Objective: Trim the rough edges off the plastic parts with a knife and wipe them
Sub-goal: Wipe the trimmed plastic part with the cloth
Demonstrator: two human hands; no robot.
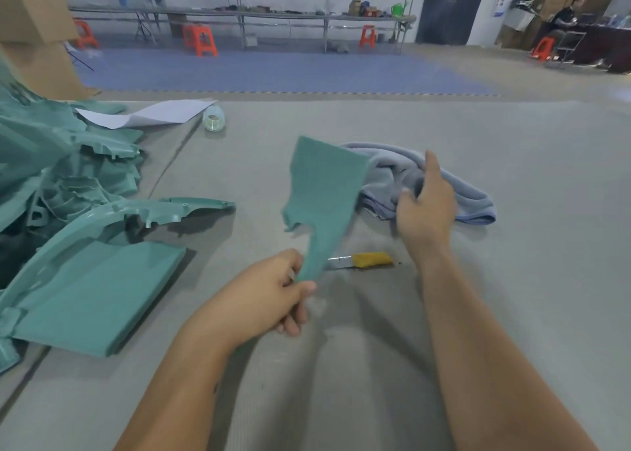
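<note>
Teal plastic part [324, 198] stands upright above the grey table [512, 177], pinched at its narrow near end by the left hand [273, 290]. Right hand [425, 201] grips the blue-grey cloth [467, 194] just right of it — yellow-handled knife [362, 260] lies near, between both hands.

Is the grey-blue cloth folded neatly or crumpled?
Crumpled: the grey-blue cloth lies bunched in loose folds on the grey table, with the right hand grasping it.
</note>
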